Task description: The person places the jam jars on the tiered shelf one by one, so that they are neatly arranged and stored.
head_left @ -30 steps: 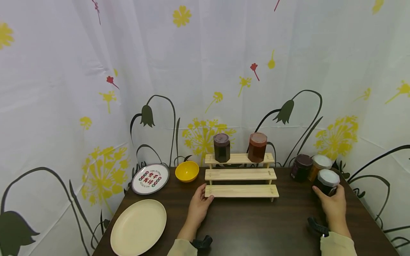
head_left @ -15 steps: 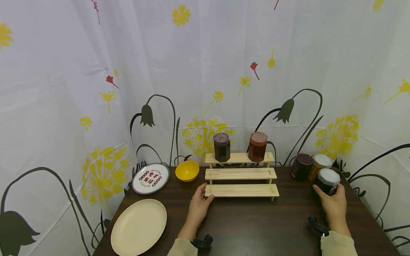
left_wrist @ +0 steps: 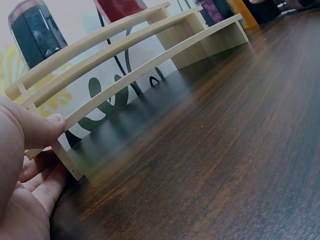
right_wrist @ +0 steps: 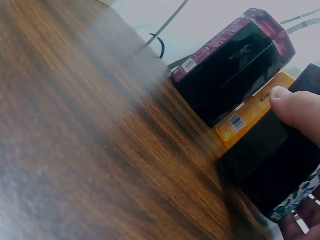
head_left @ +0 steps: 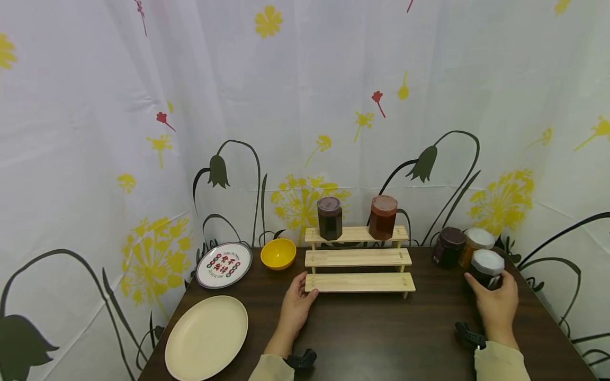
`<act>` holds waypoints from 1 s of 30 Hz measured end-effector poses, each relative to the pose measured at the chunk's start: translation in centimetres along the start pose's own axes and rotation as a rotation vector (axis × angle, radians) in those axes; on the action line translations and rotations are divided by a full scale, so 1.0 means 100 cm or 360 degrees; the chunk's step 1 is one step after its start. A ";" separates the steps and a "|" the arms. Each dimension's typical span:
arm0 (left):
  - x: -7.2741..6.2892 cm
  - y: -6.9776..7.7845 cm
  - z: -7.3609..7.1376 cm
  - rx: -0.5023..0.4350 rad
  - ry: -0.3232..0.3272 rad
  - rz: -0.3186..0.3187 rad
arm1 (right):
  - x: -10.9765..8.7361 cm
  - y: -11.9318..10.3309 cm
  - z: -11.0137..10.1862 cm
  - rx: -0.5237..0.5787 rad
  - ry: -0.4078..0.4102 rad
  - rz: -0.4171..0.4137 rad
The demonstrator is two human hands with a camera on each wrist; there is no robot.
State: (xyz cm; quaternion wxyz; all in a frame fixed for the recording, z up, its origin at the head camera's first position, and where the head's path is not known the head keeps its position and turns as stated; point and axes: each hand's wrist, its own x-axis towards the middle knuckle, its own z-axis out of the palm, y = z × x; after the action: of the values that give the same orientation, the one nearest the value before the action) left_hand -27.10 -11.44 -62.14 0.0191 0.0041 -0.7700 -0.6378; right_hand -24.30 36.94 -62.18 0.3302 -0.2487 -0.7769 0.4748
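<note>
Right hand point(head_left: 498, 304) has shifted slightly, its grip wrapped round the white-lidded jar point(head_left: 486, 268); left hand point(head_left: 294, 308) pinches the wooden rack point(head_left: 360, 282) at its near left end.

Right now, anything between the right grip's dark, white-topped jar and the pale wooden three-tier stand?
Nothing visible between the white-topped jar and the stand's bottom tier. Toward the top tier, the dark purple faceted jar stands roughly in line.

Tiered stand point(head_left: 359, 283) at the left fingers point(left_wrist: 49, 187) is showing smooth, matt, pale wood. Worktop point(head_left: 376, 333) beneath them is presenting glossy, dark wood grain. Jar point(right_wrist: 267, 162) in right fingers point(right_wrist: 300, 107) is displaying smooth walls.
</note>
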 end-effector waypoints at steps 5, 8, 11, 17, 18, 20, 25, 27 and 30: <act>0.004 0.004 0.000 0.0006 -0.0001 -0.0005 | 0.000 -0.006 0.002 0.0035 0.0142 -0.0125; 0.003 0.004 0.000 0.0003 -0.0012 -0.0007 | -0.002 -0.009 0.002 0.0077 0.0217 -0.0174; 0.001 0.003 -0.001 -0.0001 -0.0014 -0.0014 | -0.006 -0.010 0.005 0.0093 0.0290 -0.0194; -0.002 0.004 -0.002 -0.0036 -0.0027 -0.0011 | -0.006 -0.015 0.010 0.0127 0.0460 -0.0193; -0.003 0.004 -0.002 -0.0043 -0.0027 -0.0010 | -0.006 -0.017 0.011 0.0138 0.0479 -0.0201; -0.003 0.003 -0.002 -0.0048 -0.0027 -0.0003 | -0.006 -0.023 0.011 0.0182 0.0492 -0.0211; -0.003 0.001 -0.002 -0.0030 -0.0039 0.0010 | -0.013 -0.040 0.013 0.0319 0.0446 -0.0201; -0.002 0.000 -0.002 -0.0031 -0.0041 0.0008 | -0.017 -0.044 0.016 0.0341 0.0403 -0.0201; -0.002 -0.001 -0.002 -0.0017 -0.0031 0.0006 | -0.022 -0.048 0.022 0.0353 0.0345 -0.0208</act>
State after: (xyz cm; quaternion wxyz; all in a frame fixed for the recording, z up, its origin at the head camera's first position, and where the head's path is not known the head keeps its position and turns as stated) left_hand -26.90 -11.62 -62.22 0.0129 -0.0037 -0.7667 -0.6419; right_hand -24.82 32.11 -59.16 0.4677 -0.2093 -0.6941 0.5056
